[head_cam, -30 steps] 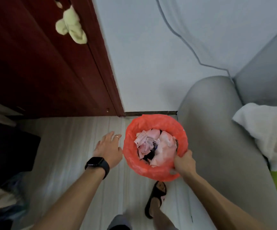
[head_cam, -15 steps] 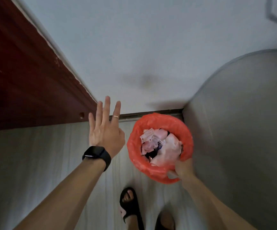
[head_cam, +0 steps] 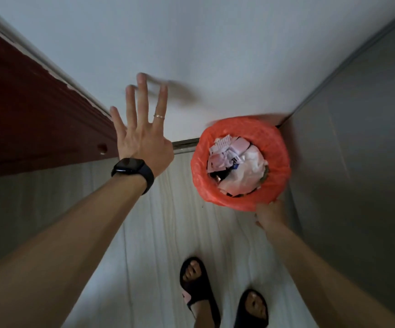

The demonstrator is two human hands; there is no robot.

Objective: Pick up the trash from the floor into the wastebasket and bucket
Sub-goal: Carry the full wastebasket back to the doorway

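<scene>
Wastebasket (head_cam: pixel 279 159) is sitting just beyond my right hand (head_cam: pixel 271 214), which is still gripping its near rim, with trash (head_cam: pixel 246 166) filling it. Further left, my left hand (head_cam: pixel 142 143) is rising from floor level, fingers spread and empty, towards the wall (head_cam: pixel 215 43); I judge collecting is nearly finished.

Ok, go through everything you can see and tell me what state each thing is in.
wastebasket: uncovered, nearly full.
trash: piled inside the wastebasket.
left hand: open, fingers spread, holding nothing.
right hand: grips the wastebasket's near rim.
</scene>
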